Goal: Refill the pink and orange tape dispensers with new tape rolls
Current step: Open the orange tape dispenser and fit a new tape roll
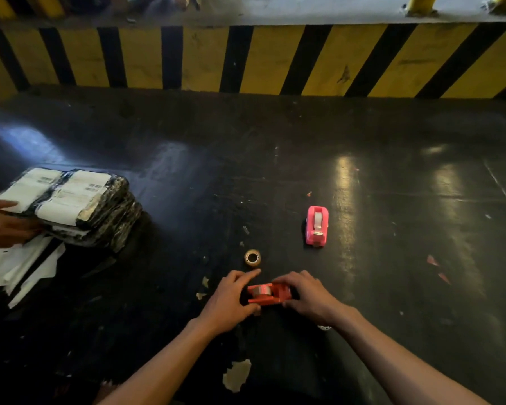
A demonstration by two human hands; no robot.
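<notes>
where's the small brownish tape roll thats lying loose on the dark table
In the head view, the small brownish tape roll lies just beyond the left hand, left of and nearer than the pink tape dispenser.

Both forearms reach forward, left hand [228, 299] and right hand [310, 296] curled, nearly meeting.

Glossy dark tabletop [392, 159], seemingly scuffed, below a yellow-black striped wall [205, 57].

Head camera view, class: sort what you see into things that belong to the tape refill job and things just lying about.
Belongs to the job:
orange dispenser, held by left hand and right hand
pink dispenser
loose tape roll

Just lying about:
stack of wrapped parcels, touched by another person's hand
white sheets
paper scraps
</notes>
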